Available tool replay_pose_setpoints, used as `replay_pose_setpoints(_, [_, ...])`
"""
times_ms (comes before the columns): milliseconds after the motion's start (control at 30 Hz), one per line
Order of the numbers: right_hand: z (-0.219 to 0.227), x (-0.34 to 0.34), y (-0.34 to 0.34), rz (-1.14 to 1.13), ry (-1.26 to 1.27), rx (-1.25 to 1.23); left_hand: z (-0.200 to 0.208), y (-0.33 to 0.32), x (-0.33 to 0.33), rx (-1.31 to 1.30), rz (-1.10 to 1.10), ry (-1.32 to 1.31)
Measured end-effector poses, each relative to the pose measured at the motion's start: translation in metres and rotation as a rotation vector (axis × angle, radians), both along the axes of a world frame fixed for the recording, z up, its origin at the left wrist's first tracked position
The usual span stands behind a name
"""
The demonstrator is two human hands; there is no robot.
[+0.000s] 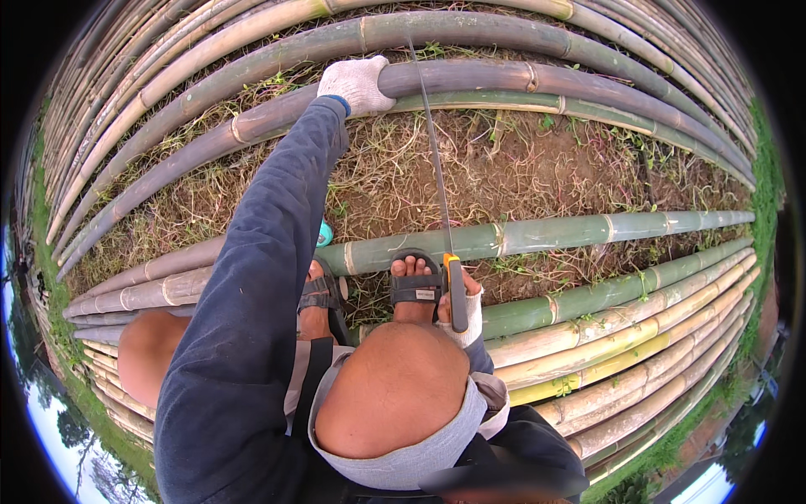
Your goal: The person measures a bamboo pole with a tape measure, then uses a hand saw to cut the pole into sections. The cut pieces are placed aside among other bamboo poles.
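Note:
My left hand (356, 85), in a white knit glove, is wrapped over a dark purplish bamboo pole (483, 76). My right hand (472, 304), with bare fingertips showing beyond a whitish glove, is closed on the handle of a hand saw (457, 294). That handle is dark grey with orange near the blade. The long thin saw blade (436, 151) points away from me and crosses the pole just right of my left hand. Whether its teeth sit in a cut cannot be made out. A green bamboo strip or thinner pole (504, 102) lies along the near side of the gripped pole.
Another dark bamboo pole (487, 29) lies beyond, under the blade's tip. A green pole (537, 238) runs by my sandalled foot (415, 290). Tan and yellow poles (604, 353) lie at near right. Soil and dry stems (520, 168) fill the middle. A teal object (325, 233) is partly hidden by my sleeve.

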State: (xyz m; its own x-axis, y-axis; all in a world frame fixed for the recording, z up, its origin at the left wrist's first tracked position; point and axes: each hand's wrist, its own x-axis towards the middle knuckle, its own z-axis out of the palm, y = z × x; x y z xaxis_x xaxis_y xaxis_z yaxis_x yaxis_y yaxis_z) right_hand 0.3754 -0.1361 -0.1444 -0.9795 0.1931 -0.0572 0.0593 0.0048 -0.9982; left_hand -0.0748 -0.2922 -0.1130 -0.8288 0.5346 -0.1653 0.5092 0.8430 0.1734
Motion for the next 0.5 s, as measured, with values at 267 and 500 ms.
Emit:
replay_pose_setpoints(267, [-0.008, -0.124, 0.000, -0.073, 0.034, 0.215, -0.002, 0.004, 0.005, 0.008, 0.041, 0.013])
replay_pose_setpoints(500, [-0.046, -0.187, 0.003, -0.081, 0.219, 0.272, 0.005, 0.001, 0.017, 0.020, 0.056, 0.025])
